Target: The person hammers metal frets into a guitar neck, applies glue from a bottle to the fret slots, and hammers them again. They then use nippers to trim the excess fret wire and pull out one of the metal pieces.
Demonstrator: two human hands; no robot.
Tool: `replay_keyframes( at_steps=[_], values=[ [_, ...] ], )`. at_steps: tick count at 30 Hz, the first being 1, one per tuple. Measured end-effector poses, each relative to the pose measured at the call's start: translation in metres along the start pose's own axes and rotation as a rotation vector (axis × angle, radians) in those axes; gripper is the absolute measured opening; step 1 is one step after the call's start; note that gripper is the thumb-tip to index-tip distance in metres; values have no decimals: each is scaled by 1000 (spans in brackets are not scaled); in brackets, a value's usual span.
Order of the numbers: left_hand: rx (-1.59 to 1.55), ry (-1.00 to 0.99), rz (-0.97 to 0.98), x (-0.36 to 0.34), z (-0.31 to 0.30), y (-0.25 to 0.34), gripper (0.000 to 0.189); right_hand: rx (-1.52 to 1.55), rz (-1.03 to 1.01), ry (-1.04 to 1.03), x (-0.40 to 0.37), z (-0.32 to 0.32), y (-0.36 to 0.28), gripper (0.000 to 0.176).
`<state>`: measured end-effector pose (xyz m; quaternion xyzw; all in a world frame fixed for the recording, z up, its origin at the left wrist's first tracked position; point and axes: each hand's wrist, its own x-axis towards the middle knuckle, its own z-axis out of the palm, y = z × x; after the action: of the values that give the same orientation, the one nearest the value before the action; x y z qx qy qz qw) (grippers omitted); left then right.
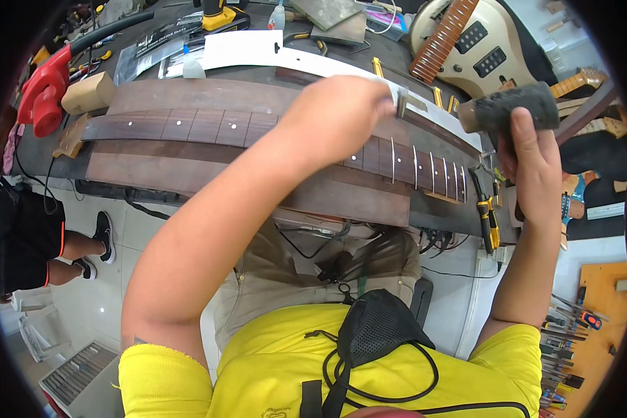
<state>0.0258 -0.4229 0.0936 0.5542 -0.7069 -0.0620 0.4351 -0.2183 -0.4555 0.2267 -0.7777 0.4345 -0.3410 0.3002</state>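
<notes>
A guitar neck (265,129) with a dark fretboard and white dot inlays lies lengthwise across the bench. Metal frets (415,167) show on its right part; slots cross the rest. My left hand (345,108) is over the fretboard, smeared by motion, its fingers pinched together. At its fingertips a small metal piece (412,106) overlaps them, and I cannot tell what they hold. On the right, my right hand (533,150) is closed round a mallet (515,108) with a thick black head, raised above the neck's end. My thumb presses against the head.
Brown padded boards (153,164) lie under the neck. Yellow-black pliers (489,223) rest at the right front edge. Behind are a cream electric guitar (515,31), a white strip (251,50) and a red blower (43,97). Another person's legs (76,245) stand at left.
</notes>
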Motion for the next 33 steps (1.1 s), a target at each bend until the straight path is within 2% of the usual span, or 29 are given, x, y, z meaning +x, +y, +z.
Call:
replay_keyframes(
  at_steps=[1,4,7,9,10,12,14,16,22,26,28,29,32,33],
  values=[
    [-115,47,-116,3,-1,-3,30,-4,2,0,1,-7,9,52],
    [-138,157,-73,8,-15,-6,29,-109,105,64,-6,-32,35,45],
    [-82,102,30,-3,-23,6,26,-140,169,85,-16,-38,37,51],
    [-78,71,158,-13,-16,11,27,-166,152,-19,-22,-44,46,48],
    [-85,63,153,-19,-14,14,27,-168,163,-22,-28,-42,48,48],
    [59,-169,199,-24,-13,17,27,-67,152,43,-37,-35,44,43],
    [53,-169,188,-28,-9,16,26,-39,177,20,-40,-38,48,40],
    [54,-211,294,-28,-12,12,25,-39,90,-6,-40,-34,47,38],
    [66,-290,323,-23,-17,7,24,-14,-96,-48,-34,-12,34,39],
    [79,-262,309,-25,-12,8,25,-32,-211,-110,-31,9,28,38],
    [81,-285,310,-24,-12,7,25,-25,-273,-214,-30,22,29,31],
    [82,-285,309,-24,-11,6,25,-95,-177,-340,-29,21,26,30],
    [77,-246,334,-25,-9,3,25,-81,-220,-263,-34,20,19,28],
    [81,-241,341,-25,-10,4,25,58,-366,-214,-32,22,16,28]
  ],
)
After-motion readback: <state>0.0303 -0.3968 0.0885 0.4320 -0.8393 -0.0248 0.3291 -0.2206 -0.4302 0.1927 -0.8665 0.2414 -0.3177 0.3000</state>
